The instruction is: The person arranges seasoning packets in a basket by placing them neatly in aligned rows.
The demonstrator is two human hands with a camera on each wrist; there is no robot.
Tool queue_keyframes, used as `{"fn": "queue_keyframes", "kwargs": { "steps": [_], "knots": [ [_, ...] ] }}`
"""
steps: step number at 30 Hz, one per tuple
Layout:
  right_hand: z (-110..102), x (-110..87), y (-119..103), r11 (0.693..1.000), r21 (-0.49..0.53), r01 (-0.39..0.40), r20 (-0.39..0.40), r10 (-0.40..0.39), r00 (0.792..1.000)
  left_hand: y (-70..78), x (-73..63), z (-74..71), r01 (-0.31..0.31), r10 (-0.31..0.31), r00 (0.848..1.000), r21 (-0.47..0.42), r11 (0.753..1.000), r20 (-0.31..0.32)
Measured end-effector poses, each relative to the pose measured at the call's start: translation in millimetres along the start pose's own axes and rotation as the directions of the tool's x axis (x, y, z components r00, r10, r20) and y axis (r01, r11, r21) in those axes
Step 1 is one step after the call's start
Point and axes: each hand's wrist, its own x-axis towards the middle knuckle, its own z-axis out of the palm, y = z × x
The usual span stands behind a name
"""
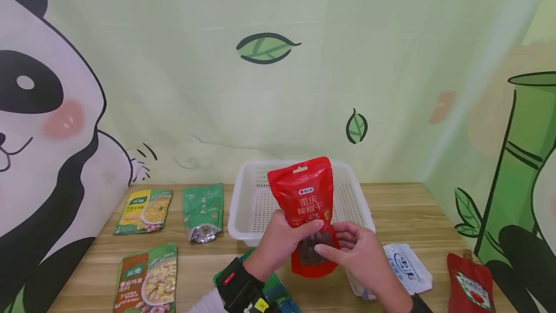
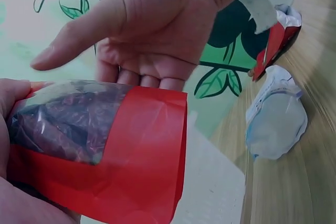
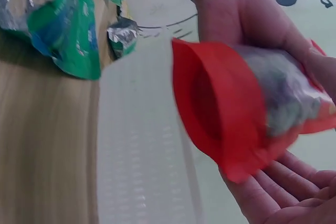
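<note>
A red stand-up pouch of dried chilies (image 1: pixel 305 182) is held upright above the table, before a white basket (image 1: pixel 236 209). Through its clear window dark dried chilies show. My left hand (image 1: pixel 278 239) grips the pouch by its left side, thumb across the front and fingers hidden behind. At the pouch's lower right is my right hand (image 1: pixel 362 252), its thumb over the window in the head view. In the left wrist view that right hand (image 2: pixel 157 30) has its thumb stretched out off the pouch and its fingers loosely bent beside it.
Left of the basket lie a yellow-green packet (image 1: pixel 143 211), a green pouch (image 1: pixel 203 211) and a brown-green packet (image 1: pixel 146 279). A green-blue packet (image 1: pixel 278 291) is partly under my left forearm. To the right are a white pouch (image 1: pixel 408 269) and a red spouted pouch (image 1: pixel 470 281).
</note>
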Motion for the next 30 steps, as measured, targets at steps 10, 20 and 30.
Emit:
{"fn": "queue_keyframes", "kwargs": {
  "steps": [10,20,30],
  "knots": [
    [-15,8.8,-8,0.996,0.078,0.046,0.042,-0.049,0.998,2.0,-2.9,-1.5,0.020,-0.023,0.998,0.059,0.998,0.057],
    [-24,21.2,-14,0.987,0.106,0.118,0.185,-0.136,0.973,-3.7,-0.9,-2.5,0.051,-0.059,0.972,0.042,0.998,0.227],
    [-27,22.9,-24,0.981,0.137,0.134,0.317,-0.172,0.933,-6.2,-2.8,-2.0,0.015,-0.029,0.933,0.043,0.999,0.357]
  ]
}}
